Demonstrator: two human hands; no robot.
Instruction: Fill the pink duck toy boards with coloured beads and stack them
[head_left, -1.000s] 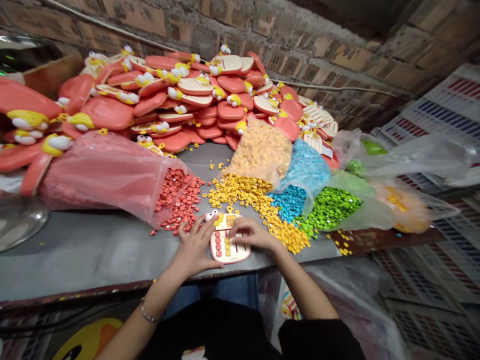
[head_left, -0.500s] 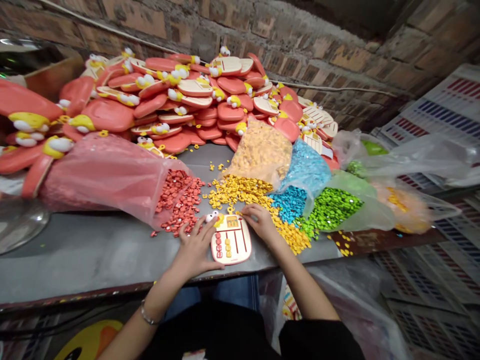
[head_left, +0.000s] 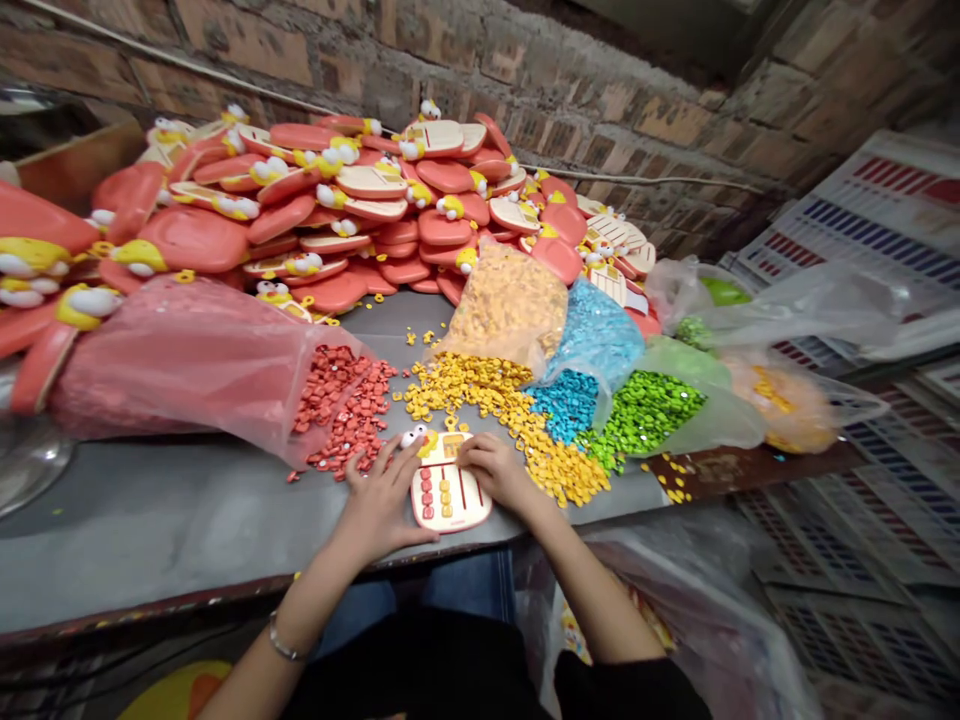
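1. Workpiece: a calculator-shaped toy with a cream face and a chick head at its upper left corner lies flat on the grey desk, close to the front edge and between both hands.
2. Left grip: fingers spread. The fingertips bear against the upper left edge of the workpiece, just beside the chick head. A metal bracelet encircles the wrist.
3. Right grip: fingers curled and held together, resting on the upper right of the workpiece face. Whether they pinch a separate part cannot be determined.
4. Workpiece face: red key caps occupy the left column; yellow key caps occupy the adjacent column.
5. Parts supply: loose red key caps spill from a coral-pink plastic bag just left of the left grip. Loose yellow key caps lie just beyond and right of the right grip. Blue key caps and green key caps sit farther right, at their open bags.
6. Rear of desk: a large heap of coral toy casings with chick heads lies against a brick wall.
7. Right side: stacked white plastic crates stand beside the desk.
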